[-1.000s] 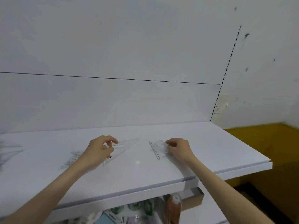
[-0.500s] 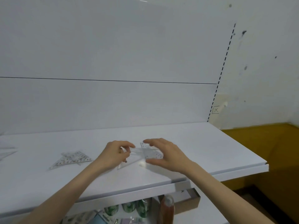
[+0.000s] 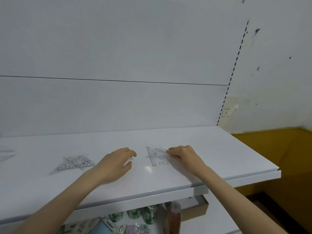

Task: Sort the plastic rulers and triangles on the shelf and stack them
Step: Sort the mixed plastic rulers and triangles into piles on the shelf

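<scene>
So it's a plain white shelf point(image 3: 211, 149), glossy enough that there's a little bright glare spot near the front edge, with a white back panel point(image 3: 118, 48) behind it that has one thin dark seam running across. Off the right end there's a column of small dark slots point(image 3: 236, 61) going up, then a scuffed white wall point(image 3: 278, 65) with a few dark marks and a little boxed X drawn on it. Lower right is some mustard-yellow surface point(image 3: 278, 157).

The person's right hand point(image 3: 183, 156) has its fingertips pressed down on a pile of clear triangles point(image 3: 157, 157) lying flat mid-shelf, fingers curled and close together; can't really say if it's pinching an edge or just pushing. Left hand point(image 3: 116, 162) sits just left of that pile, not touching it, loosely curled with the thumb apart, holding nothing as far as I can see.

Another clear triangle pile point(image 3: 74, 163) lies flat further left, well apart from the first. Something clear is at the far left edge, too faint to tell.

Under the shelf: green cans point(image 3: 143, 215), a brownish bottle point(image 3: 173, 217), a cardboard box point(image 3: 197, 210).
</scene>
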Action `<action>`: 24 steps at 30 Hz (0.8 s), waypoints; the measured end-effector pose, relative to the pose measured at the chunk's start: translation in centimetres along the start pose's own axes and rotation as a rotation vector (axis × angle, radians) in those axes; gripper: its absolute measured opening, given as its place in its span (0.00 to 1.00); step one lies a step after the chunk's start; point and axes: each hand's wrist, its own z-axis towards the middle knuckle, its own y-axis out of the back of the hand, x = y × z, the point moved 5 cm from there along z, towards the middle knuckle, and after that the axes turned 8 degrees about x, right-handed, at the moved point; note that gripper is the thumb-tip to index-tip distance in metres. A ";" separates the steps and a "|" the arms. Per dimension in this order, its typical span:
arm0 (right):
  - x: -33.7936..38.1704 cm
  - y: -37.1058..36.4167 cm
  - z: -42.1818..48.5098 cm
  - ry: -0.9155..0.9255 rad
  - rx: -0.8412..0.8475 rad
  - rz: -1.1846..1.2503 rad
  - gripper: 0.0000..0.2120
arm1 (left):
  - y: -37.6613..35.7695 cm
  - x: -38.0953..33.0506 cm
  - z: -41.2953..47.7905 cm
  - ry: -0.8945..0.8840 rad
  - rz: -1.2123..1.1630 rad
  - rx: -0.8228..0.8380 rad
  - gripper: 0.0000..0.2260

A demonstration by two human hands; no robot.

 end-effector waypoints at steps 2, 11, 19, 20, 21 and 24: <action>0.1 -1.0 -0.1 0.001 0.086 -0.047 0.15 | -0.1 0.6 -0.3 0.004 0.008 0.005 0.14; -0.6 0.3 -0.4 -0.125 0.150 -0.166 0.15 | 0.6 2.4 -0.6 -0.033 0.199 0.004 0.14; -1.0 1.7 4.6 -0.478 0.306 -0.354 0.19 | 4.2 7.9 -5.8 0.100 0.392 -0.020 0.15; -0.4 1.4 5.7 -0.469 0.306 -0.349 0.20 | 5.1 9.3 -7.2 0.141 0.368 -0.032 0.15; 0.5 1.0 6.8 -0.452 0.305 -0.335 0.21 | 6.0 10.8 -8.8 0.185 0.338 -0.052 0.14; 4.5 -1.2 10.2 -0.358 0.305 -0.255 0.21 | 8.1 15.5 -14.2 0.319 0.235 -0.107 0.12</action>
